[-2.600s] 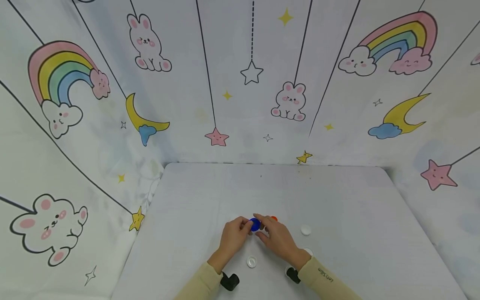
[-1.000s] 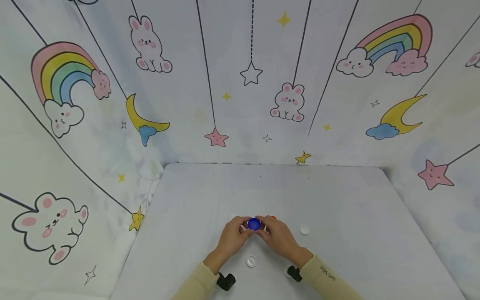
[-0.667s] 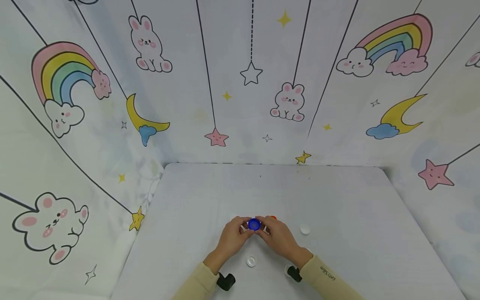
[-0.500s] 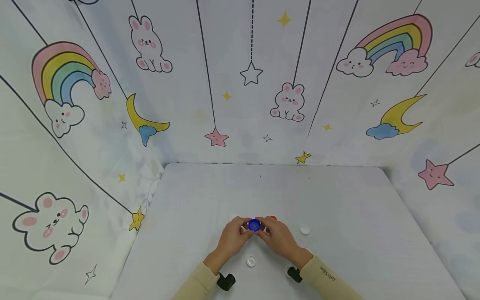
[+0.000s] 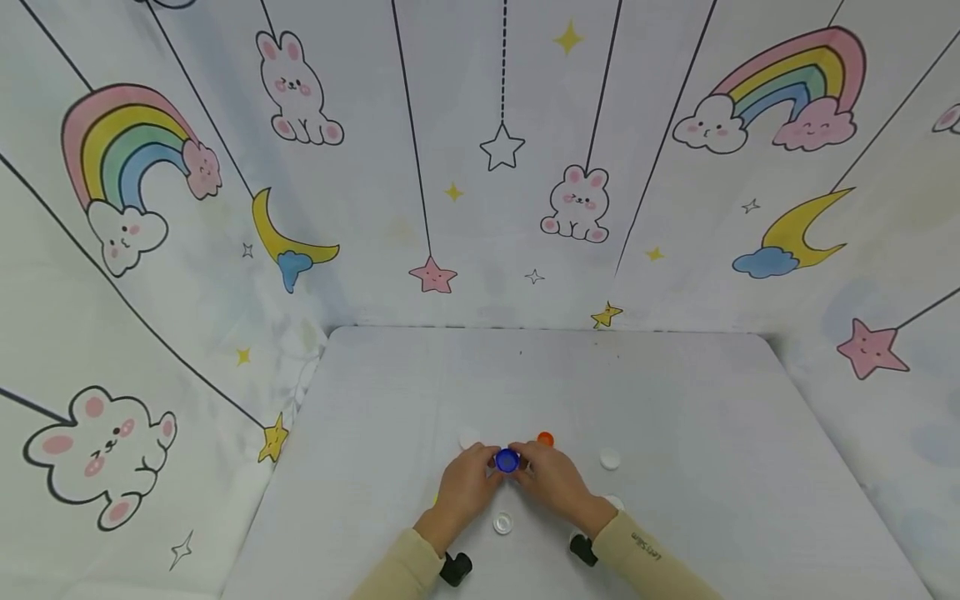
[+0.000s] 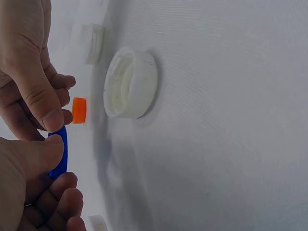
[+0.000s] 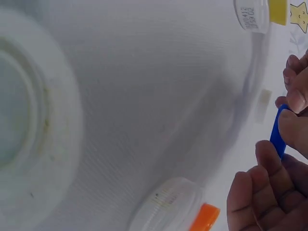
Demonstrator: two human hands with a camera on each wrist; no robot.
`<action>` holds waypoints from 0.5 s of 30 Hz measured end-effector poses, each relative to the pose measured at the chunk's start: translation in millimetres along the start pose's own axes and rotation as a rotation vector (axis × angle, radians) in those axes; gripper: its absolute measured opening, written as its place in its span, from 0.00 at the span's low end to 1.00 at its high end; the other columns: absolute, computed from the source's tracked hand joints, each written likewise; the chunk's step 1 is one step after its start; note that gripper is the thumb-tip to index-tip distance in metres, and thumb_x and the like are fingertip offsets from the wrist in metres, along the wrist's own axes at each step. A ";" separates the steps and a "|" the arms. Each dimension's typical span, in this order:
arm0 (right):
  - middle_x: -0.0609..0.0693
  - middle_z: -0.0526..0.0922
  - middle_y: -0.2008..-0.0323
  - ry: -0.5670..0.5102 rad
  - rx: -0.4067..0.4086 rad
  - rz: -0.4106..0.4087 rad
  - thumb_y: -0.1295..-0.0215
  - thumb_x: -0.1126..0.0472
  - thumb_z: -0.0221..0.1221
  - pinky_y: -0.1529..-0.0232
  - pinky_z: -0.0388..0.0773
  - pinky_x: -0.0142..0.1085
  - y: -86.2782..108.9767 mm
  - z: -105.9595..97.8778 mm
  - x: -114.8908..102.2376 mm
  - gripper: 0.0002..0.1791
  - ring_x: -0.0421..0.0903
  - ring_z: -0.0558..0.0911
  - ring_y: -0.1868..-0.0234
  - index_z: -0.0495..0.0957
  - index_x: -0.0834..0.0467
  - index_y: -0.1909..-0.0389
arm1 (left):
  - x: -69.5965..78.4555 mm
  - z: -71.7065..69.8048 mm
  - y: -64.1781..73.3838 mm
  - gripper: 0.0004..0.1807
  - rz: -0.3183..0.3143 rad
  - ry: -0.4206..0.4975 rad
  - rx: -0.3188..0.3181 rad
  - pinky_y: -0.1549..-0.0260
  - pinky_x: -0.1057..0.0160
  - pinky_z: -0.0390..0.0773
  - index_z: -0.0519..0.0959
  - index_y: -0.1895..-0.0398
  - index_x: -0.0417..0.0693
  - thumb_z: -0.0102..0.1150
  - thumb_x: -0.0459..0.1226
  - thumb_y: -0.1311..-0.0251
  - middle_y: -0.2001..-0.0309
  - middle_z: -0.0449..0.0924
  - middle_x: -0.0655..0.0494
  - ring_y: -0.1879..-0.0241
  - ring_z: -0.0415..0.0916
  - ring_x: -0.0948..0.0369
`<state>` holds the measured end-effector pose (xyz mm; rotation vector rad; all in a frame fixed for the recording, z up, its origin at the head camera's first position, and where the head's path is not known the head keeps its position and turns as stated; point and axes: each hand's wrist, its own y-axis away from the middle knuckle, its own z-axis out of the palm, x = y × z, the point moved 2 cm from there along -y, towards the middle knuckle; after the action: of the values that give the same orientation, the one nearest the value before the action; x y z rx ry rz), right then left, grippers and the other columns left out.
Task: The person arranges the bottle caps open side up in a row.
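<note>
A small blue bottle cap [image 5: 507, 460] is pinched between both hands above the table, its ringed face turned up in the head view. The left hand [image 5: 467, 483] holds its left side with thumb and fingers; the right hand [image 5: 555, 483] grips the right side. In the left wrist view the blue cap [image 6: 58, 153] appears edge-on, with the left thumb [image 6: 45, 153] pressed on it. The right wrist view also shows the cap [image 7: 277, 132] edge-on, partly covered by fingertips. Behind the right hand lies an orange cap [image 5: 545, 438].
A whitish ringed cap [image 5: 502, 523] lies between the forearms. One white cap [image 5: 609, 459] sits to the right, another [image 5: 615, 502] is partly behind the right wrist. A faint white cap [image 5: 468, 437] lies beyond the left hand. Something yellow [image 5: 436, 499] peeks out beside the left wrist.
Both hands and the blue cap have drawn slightly toward the person, uncovering more of the orange cap and the faint white cap. Earlier, the blue cap was tilted to show its ringed side.
</note>
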<state>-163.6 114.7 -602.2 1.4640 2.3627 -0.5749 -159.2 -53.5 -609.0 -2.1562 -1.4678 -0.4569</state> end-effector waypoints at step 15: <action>0.43 0.81 0.68 0.025 -0.074 0.030 0.42 0.56 0.69 0.66 0.76 0.32 3.7 12.9 4.4 0.21 0.34 0.74 0.70 0.81 0.59 0.49 | -0.8 8.0 4.7 0.14 0.020 -0.075 -0.027 0.70 0.68 0.73 0.82 0.60 0.45 0.73 0.39 0.50 0.71 0.73 0.62 0.71 0.70 0.67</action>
<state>-161.6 113.3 -616.1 1.4803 2.3503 -0.4594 -155.1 -51.0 -617.0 -2.2293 -1.4870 -0.3943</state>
